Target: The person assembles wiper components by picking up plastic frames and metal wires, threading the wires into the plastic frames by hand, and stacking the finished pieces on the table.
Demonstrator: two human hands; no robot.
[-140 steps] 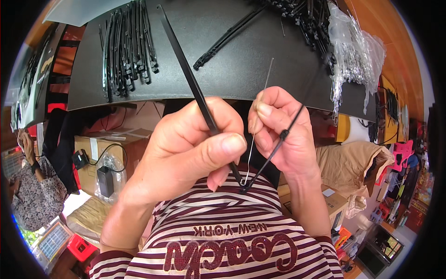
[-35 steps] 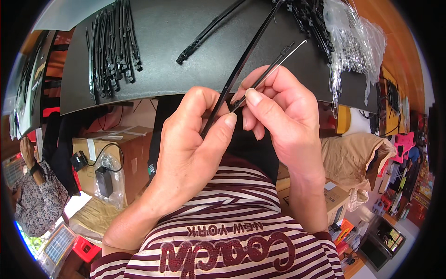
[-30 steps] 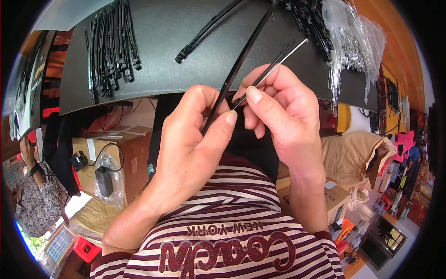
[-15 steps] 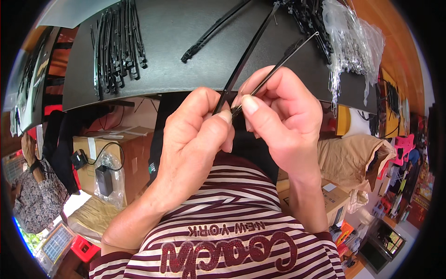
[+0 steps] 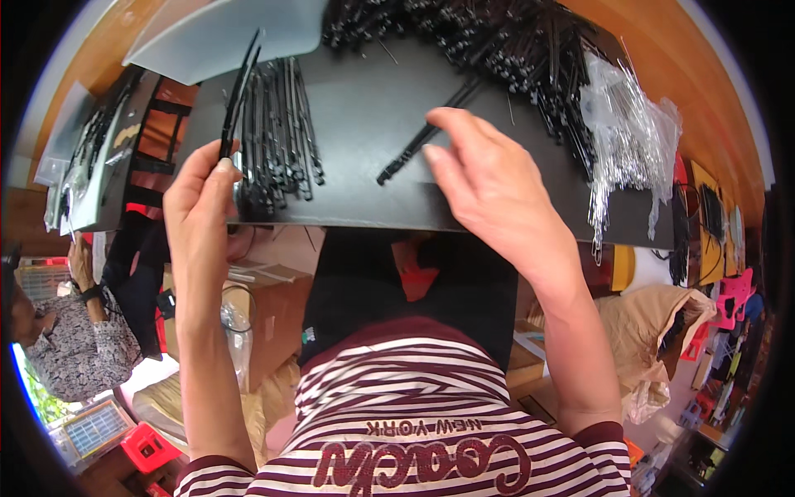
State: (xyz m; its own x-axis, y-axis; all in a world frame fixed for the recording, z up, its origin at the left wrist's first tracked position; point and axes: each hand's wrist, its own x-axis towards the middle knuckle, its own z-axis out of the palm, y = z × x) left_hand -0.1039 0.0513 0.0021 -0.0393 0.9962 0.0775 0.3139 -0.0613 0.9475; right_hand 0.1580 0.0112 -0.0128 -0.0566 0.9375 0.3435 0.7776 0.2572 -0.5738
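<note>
My left hand [image 5: 199,203] is closed on a thin black strap [image 5: 243,87], pinched between thumb and fingers and standing up over the left part of the table. Just beside it lies a row of similar black straps [image 5: 286,128], roughly side by side. Over the table's middle, my right hand [image 5: 505,195] has thumb and forefinger apart around another black strap [image 5: 402,161] that slants across the dark table [image 5: 356,207]. Whether those fingertips touch it I cannot tell. The exact kind of strap is unclear.
A large heap of black straps [image 5: 505,50] covers the back right. Next to it, a clear plastic bag [image 5: 633,132] of thin silvery wires hangs over the edge. A translucent bin [image 5: 232,37] stands at the back left. Another person [image 5: 74,340] sits at far left.
My hands have moved apart from their meeting point near my chest. The left went left with a strap; the right went to the strap mid-table, and its hooked wire tool is no longer seen.
</note>
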